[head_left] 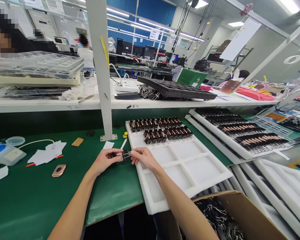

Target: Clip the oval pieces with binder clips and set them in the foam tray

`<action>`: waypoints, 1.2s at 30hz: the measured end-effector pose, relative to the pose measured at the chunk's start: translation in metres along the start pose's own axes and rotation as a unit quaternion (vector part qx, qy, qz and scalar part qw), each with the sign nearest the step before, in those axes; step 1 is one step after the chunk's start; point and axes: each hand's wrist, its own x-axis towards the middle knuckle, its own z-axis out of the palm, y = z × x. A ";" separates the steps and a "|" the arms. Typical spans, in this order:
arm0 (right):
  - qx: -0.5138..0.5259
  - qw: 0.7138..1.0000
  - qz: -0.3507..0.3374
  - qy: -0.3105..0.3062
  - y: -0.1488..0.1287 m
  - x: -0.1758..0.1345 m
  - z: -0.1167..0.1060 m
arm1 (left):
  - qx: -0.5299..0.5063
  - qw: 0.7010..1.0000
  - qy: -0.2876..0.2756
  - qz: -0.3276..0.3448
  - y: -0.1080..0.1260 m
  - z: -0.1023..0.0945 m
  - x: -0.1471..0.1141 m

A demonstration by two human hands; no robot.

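Between the fingers of my left hand (103,162) is a small rose-gold and black part (119,156), mostly covered by the fingertips. My right hand (144,158) pinches the wire handles of a black binder clip (126,154), whose body meets the part; whether its jaws grip it, I cannot tell. Just right of the hands lies a white foam tray (190,186) with compartments. Its far compartments hold rows of similar clipped parts (160,124). On the green mat, further left, rests a rose-gold watch-like piece (59,170).
A cardboard box (250,213) of loose binder clips stands at the lower right, near stacked foam trays (277,186). Another foam tray (215,140) with clipped parts sits further right. A white post (100,66) and shelf (65,106) rise behind the mat. A bottle (8,153) is at left.
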 end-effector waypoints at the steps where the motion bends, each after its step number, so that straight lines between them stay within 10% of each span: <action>1: 0.000 1.000 0.000 0.000 0.000 0.000 0.000 | -0.005 1.000 -0.002 -0.001 0.000 0.000 0.000; 16: -0.110 0.993 -0.044 -0.008 -0.023 -0.008 0.017 | -0.014 0.999 -0.047 0.004 0.001 0.007 0.001; 21: 0.066 0.993 0.025 0.098 -0.023 -0.013 0.009 | -0.022 0.989 0.140 0.042 0.006 -0.016 0.002; 24: 0.054 0.973 -0.022 0.223 -0.026 -0.018 -0.011 | 0.097 0.945 0.311 0.000 0.004 -0.053 -0.018; 28: -0.231 0.911 -0.041 0.338 -0.033 -0.014 -0.037 | 0.417 0.819 0.387 -0.074 -0.010 -0.095 -0.070; 32: -0.480 0.824 0.016 0.299 -0.037 0.001 -0.041 | 0.554 0.729 0.381 -0.127 -0.030 -0.109 -0.111; 36: -0.578 0.776 0.042 0.250 -0.040 0.017 -0.034 | 0.564 0.718 0.371 -0.170 -0.044 -0.113 -0.121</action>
